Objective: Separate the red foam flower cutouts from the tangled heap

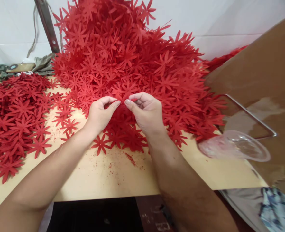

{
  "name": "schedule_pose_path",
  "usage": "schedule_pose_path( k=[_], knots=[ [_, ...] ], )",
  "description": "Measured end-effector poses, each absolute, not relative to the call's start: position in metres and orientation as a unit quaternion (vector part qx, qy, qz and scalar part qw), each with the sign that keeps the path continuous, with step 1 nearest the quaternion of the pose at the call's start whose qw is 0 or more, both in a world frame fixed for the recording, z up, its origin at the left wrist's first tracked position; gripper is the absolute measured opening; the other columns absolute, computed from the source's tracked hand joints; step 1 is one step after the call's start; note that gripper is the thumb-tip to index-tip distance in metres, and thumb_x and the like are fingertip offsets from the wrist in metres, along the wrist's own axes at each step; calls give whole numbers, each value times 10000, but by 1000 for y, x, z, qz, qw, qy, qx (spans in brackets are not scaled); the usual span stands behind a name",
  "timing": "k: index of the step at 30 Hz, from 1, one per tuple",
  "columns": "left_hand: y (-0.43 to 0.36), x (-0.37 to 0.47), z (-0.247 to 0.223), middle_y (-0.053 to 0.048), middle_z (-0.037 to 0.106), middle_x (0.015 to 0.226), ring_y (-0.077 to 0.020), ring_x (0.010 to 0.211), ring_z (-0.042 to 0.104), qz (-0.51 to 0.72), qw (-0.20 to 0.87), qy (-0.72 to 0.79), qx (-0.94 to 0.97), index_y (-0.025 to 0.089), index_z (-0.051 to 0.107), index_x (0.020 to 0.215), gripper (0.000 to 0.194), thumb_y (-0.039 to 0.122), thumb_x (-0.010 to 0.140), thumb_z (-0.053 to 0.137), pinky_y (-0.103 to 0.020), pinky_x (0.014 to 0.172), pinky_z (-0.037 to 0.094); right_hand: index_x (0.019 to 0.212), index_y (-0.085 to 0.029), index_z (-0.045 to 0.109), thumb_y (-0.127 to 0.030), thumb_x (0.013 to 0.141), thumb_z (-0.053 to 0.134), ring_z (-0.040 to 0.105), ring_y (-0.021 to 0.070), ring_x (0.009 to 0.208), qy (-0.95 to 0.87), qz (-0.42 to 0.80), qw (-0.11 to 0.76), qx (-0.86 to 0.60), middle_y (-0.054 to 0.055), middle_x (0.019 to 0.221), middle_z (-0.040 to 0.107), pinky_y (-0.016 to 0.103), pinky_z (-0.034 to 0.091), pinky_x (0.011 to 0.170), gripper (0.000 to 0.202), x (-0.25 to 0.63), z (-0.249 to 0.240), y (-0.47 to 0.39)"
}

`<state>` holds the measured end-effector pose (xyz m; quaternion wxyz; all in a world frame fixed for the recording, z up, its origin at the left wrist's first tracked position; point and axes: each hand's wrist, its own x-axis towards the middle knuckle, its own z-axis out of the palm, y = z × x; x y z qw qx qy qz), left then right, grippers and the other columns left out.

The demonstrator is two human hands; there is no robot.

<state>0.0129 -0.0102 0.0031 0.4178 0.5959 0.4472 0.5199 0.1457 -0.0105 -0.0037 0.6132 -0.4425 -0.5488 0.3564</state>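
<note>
My left hand [101,111] and my right hand [146,111] meet near the middle of the view, thumbs and forefingers pinched. Between their fingertips is a red flower-shaped cutout [122,98], gripped from both sides; its outline blends into the red behind it. Beyond and below the hands rises a large heap of similar red flower cutouts [128,54] with long narrow petals. One loose cutout [101,144] lies at the heap's front edge, just below my left wrist.
A second pile of red cutouts [19,119] covers the table's left side. On the right, a clear plastic cup [234,146] lies tipped beside a big brown cardboard sheet [265,80] and a bent metal rod [251,116]. Red crumbs dot the pale tabletop [96,180].
</note>
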Motion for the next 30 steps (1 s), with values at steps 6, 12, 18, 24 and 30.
schedule_pose_path(
  k=[6, 12, 18, 24, 30],
  knots=[
    [-10, 11, 13, 58, 466, 563, -39, 539, 383, 539, 441, 484, 530, 146, 503, 607, 207, 183, 780, 610, -185, 555, 341, 671, -226, 563, -401, 700, 715, 518, 82, 495, -508, 327, 655, -453, -31, 580, 572, 253, 484, 497, 234, 162, -7, 0],
    [-7, 11, 12, 74, 473, 588, -29, 525, 417, 557, 506, 466, 466, 169, 438, 695, 179, 54, 793, 533, -162, 572, 375, 718, -239, 467, -453, 714, 690, 579, 93, 559, -482, 341, 678, -439, -29, 682, 602, 244, 510, 502, 309, 173, -14, 9],
    [-7, 13, 9, 49, 522, 704, -35, 624, 488, 564, 499, 448, 482, 171, 474, 811, 200, -19, 758, 508, -166, 666, 431, 780, -244, 472, -371, 706, 698, 535, 83, 543, -506, 376, 652, -422, -39, 673, 561, 240, 480, 522, 269, 161, -17, 3],
    [-6, 12, 9, 22, 579, 781, -49, 695, 533, 568, 481, 445, 499, 166, 498, 822, 148, 50, 763, 569, -179, 737, 459, 831, -243, 501, -370, 688, 711, 468, 65, 514, -516, 413, 628, -411, -50, 667, 520, 213, 399, 456, 285, 159, -17, 3],
    [-3, 11, 5, 19, 595, 759, -49, 641, 499, 542, 459, 465, 528, 149, 552, 796, 76, 157, 768, 622, -185, 692, 438, 724, -237, 447, -460, 651, 730, 356, 51, 403, -482, 439, 634, -416, -82, 513, 445, 211, 308, 380, 367, 156, -11, 1]
  ],
)
